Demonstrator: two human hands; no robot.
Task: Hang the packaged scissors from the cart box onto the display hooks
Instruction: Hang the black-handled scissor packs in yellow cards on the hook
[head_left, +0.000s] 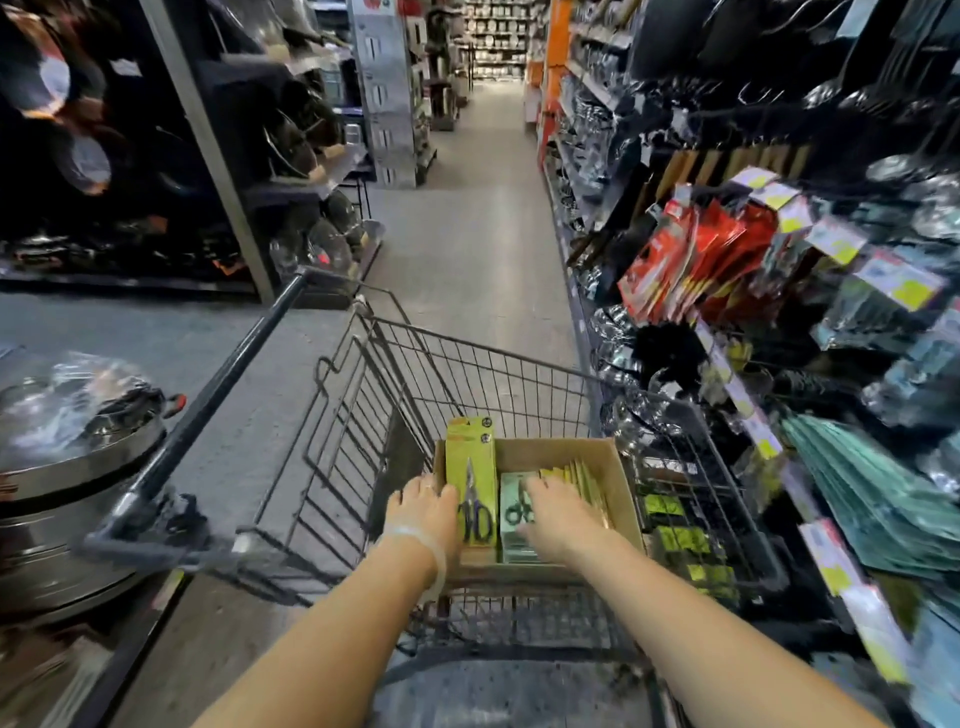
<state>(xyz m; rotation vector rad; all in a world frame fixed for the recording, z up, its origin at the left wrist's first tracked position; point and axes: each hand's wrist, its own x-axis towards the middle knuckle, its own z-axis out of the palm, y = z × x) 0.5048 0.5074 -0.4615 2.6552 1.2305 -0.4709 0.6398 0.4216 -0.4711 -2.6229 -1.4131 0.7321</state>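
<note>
Both hands reach into the box (618, 483) in the cart (467, 374). The left hand (428, 512) grips the edge of a yellow-green scissors pack (470, 483) that stands tilted up at the box's left side; its fingertips go behind the card, so how firmly it holds I cannot tell. The right hand (558, 514) lies with spread, relaxed fingers on a grey-green pack (511, 512), pinching nothing.

To do this well, lift one pack at a time by its upper card — keep the hang hole free — and turn right toward the hooks (753, 208).

The hooks blur among hanging goods; a free one can't be made out, nor how many packs the box holds.
</note>
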